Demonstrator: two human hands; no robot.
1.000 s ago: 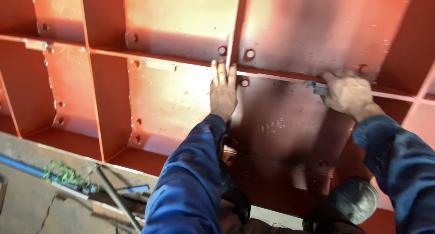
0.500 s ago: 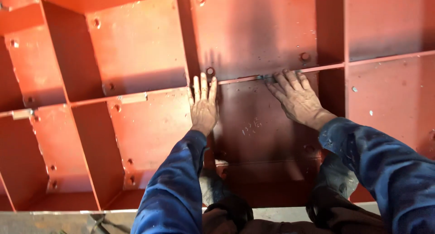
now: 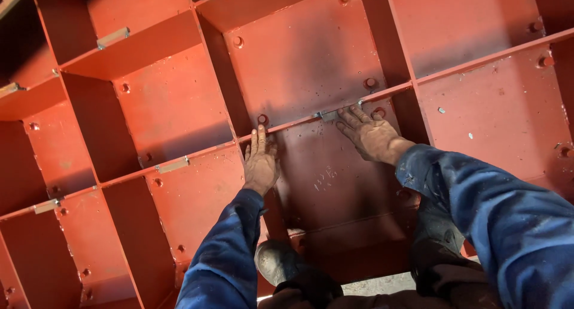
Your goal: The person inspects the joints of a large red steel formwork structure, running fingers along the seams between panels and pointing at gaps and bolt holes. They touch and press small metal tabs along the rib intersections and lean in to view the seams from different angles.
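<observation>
While both hands stay flat and open on the red panel, the right hand now fingers a metal clip.

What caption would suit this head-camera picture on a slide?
Left hand flat on a red ribbed steel panel while the right hand fingers a small grey metal clip on its rib.

**Your work clothes, seen from above**

You wear a blue work jacket — long sleeves reaching to both wrists. Your left sleeve is a darker blue, creased along the forearm. Your right sleeve looks lighter and faded, flecked with pale spots and smudges near the cuff. Your left hand and right hand are bare and grimy — no gloves. Below, dusty grey boots and dark trousers show.
</observation>
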